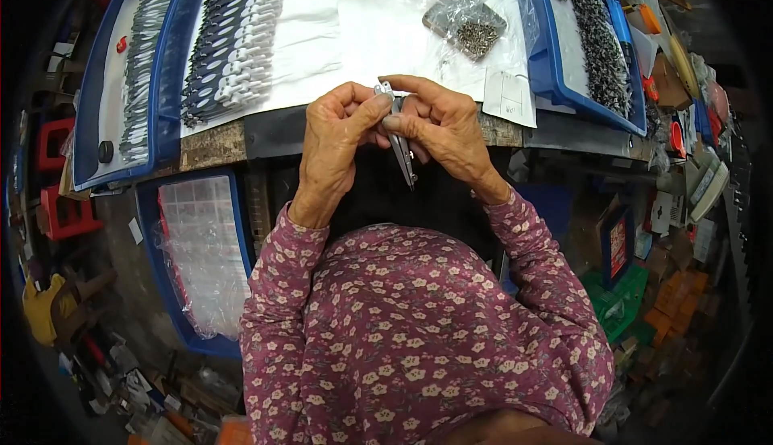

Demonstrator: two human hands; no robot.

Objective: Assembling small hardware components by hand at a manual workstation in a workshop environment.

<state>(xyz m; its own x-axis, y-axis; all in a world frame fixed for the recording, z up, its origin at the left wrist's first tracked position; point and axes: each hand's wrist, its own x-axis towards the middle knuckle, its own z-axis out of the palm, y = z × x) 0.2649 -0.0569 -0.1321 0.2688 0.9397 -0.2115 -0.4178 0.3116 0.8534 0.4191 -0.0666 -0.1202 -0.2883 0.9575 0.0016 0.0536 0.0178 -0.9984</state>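
Note:
Just past the near edge of the workbench, both hands meet on a slim grey tapered metal-looking part [401, 149] with a paler piece at its upper end. Its narrow tip hangs downward, with small pin-like bumps along one side. My left hand [336, 127] is closed, thumb and fingers pinching the upper end. My right hand [444, 123] grips the same part from the other side, its thumb across the part and its index finger reaching over the top. The fingers hide much of the upper end.
Rows of dark and pale handle-shaped parts [241, 51] lie on white paper. Blue trays [165, 127] flank the work area; the right tray [544, 67] holds dark small parts. A bag of small metal fasteners [477, 39] lies beyond my hands. Below left stands another blue tray [148, 232].

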